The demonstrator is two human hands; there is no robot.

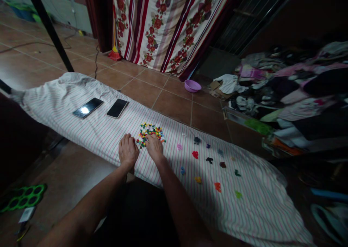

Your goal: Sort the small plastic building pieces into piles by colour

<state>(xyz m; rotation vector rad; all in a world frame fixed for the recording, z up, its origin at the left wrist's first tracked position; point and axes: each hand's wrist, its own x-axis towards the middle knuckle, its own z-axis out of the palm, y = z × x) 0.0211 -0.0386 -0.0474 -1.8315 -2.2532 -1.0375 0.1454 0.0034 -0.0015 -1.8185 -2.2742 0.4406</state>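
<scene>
A mixed pile of small coloured pieces (144,131) lies on the striped cloth (168,131). My right hand (154,146) reaches into the pile's near edge, its fingertips bent down among the pieces; whatever they hold is too small to make out. Just left of the pile, my left hand (128,149) rests on the cloth with its fingers curled together, and its palm is hidden. To the right, small single-colour heaps are spread out, among them a red heap (195,154), a yellow heap (198,180), an orange heap (218,187) and a light green heap (238,194).
Two phones, one with a glare spot (88,108) and one dark (117,108), lie on the cloth to the left. Beyond its far edge, a purple basin (193,86) stands on the tiled floor. Piled clothes (299,91) are at the right.
</scene>
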